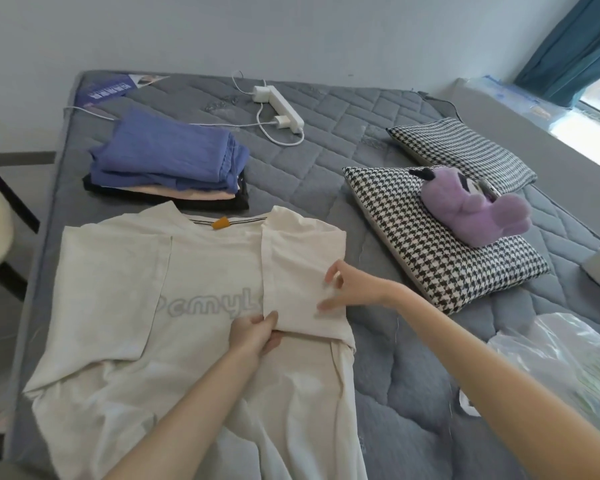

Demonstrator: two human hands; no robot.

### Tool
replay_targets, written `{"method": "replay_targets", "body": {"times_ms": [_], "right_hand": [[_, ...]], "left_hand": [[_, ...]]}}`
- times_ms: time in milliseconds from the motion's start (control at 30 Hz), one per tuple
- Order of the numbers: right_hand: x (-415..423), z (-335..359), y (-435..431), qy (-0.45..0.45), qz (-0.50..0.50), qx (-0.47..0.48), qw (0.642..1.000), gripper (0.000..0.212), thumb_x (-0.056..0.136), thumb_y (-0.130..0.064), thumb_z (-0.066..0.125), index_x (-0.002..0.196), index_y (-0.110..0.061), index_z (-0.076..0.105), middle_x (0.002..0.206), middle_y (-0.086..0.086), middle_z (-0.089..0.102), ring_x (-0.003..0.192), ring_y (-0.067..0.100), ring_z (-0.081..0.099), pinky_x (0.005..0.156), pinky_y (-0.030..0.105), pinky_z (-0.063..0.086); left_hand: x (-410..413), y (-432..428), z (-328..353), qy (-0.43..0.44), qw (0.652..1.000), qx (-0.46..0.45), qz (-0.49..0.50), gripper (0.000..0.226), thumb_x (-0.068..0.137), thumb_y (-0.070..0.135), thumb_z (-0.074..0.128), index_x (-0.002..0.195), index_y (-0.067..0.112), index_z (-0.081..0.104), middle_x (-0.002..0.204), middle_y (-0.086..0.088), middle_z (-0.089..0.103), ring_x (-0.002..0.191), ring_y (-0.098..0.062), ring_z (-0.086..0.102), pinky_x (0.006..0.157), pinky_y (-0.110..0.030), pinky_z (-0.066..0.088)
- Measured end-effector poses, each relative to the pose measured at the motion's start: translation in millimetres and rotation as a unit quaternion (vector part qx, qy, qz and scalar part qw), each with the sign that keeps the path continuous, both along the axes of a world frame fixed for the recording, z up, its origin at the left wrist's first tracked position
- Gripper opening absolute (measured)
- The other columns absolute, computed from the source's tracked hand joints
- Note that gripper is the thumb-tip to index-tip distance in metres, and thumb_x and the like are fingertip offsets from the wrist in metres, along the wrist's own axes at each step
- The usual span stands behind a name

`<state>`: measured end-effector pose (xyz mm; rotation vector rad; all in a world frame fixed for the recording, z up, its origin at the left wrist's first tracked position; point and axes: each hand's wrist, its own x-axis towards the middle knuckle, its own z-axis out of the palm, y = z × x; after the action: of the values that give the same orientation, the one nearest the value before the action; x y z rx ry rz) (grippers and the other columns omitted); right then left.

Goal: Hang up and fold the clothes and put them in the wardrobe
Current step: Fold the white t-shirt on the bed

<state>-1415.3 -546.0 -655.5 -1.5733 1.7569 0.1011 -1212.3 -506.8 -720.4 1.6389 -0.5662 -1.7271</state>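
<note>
1. The left hand [257, 332] is pinching the folded-in flap of the cream T-shirt [201, 271], which is lying along the bed's [326, 140] left edge, while the right hand [347, 289] is pressing it, fingers spread
2. A folded stack [167, 164] is sitting towards the far left corner; the rest of the folding and the wardrobe are seemingly still waiting

The grey mattress [326, 140] bears a cream T-shirt [194, 278] at its near edge, folded clothes [167, 161] by the left edge, a power strip [281, 107] near the far edge, and two checked pillows [430, 258] toward the right.

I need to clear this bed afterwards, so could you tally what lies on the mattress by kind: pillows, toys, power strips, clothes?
Houndstooth pillows: 2
Purple plush toy: 1
White power strip: 1
Stack of folded clothes: 1
Cream T-shirt, spread out: 1
Total: 6
</note>
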Motion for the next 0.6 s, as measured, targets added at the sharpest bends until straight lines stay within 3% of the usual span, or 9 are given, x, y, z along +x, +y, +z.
{"method": "replay_targets", "body": {"times_ms": [67,133,233,300,367,467,600], "right_hand": [[-0.3,-5.1,27.3,0.059,0.029,0.024,0.998,0.081,0.063,-0.050,0.084,0.122,-0.029,0.032,0.116,0.001,0.036,0.108,0.019,0.037,0.093,0.033,0.040],[5.9,-16.3,52.9,0.070,-0.009,0.008,0.998,0.085,0.063,-0.049,0.084,0.123,-0.027,0.028,0.116,0.002,0.031,0.110,0.022,0.031,0.093,0.035,0.037],[17.2,-34.1,83.8,0.016,-0.106,-0.081,0.991,0.059,0.079,-0.030,0.072,0.119,-0.019,0.030,0.116,0.004,0.033,0.107,0.029,0.041,0.088,0.036,0.039],[20.6,-38.9,99.9,0.001,-0.118,-0.167,0.979,0.041,0.083,-0.013,0.060,0.114,-0.017,0.034,0.112,0.004,0.038,0.091,0.032,0.053,0.082,0.041,0.048],[22.6,-39.5,112.1,0.033,-0.091,-0.256,0.962,0.033,0.082,-0.005,0.055,0.108,-0.018,0.040,0.106,0.000,0.037,0.072,0.027,0.051,0.068,0.041,0.050],[25.1,-41.1,121.0,0.103,0.001,-0.331,0.938,0.024,0.080,0.003,0.052,0.098,-0.012,0.048,0.098,-0.001,0.037,0.066,0.021,0.040,0.052,0.038,0.045],[24.5,-46.6,118.7,0.236,0.077,-0.244,0.938,0.027,0.083,0.001,0.046,0.106,-0.014,0.047,0.095,-0.001,0.040,0.069,0.023,0.041,0.055,0.034,0.034]], "left_hand": [[6.6,0.2,-0.5,0.027,1.000,0.002,-0.005,0.012,0.093,0.003,0.058,0.100,-0.006,0.062,0.078,-0.010,0.061,0.044,-0.008,0.060,0.046,-0.018,0.052],[11.2,1.1,-1.5,0.046,0.999,0.004,-0.013,0.021,0.093,0.003,0.057,0.110,-0.011,0.061,0.076,-0.010,0.059,0.056,-0.013,0.059,0.048,-0.018,0.053],[13.6,2.6,-1.1,0.063,0.998,-0.001,-0.013,0.025,0.093,0.002,0.057,0.113,-0.013,0.059,0.075,-0.009,0.058,0.064,-0.018,0.056,0.049,-0.019,0.053],[14.2,3.1,-2.2,0.064,0.998,-0.009,-0.009,0.024,0.093,0.002,0.058,0.112,-0.013,0.059,0.077,-0.010,0.059,0.065,-0.018,0.056,0.050,-0.019,0.054],[15.3,4.0,-4.2,0.065,0.998,-0.017,-0.004,0.023,0.092,0.001,0.059,0.110,-0.013,0.060,0.085,-0.013,0.062,0.067,-0.018,0.058,0.050,-0.020,0.055],[18.1,6.5,-7.1,0.048,0.998,-0.026,0.011,0.022,0.091,-0.001,0.060,0.108,-0.014,0.060,0.097,-0.017,0.061,0.070,-0.018,0.059,0.048,-0.019,0.055],[23.3,8.1,-10.9,-0.007,0.999,-0.036,-0.004,0.020,0.089,-0.002,0.062,0.104,-0.014,0.062,0.089,-0.014,0.061,0.065,-0.019,0.060,0.045,-0.016,0.053]]}}
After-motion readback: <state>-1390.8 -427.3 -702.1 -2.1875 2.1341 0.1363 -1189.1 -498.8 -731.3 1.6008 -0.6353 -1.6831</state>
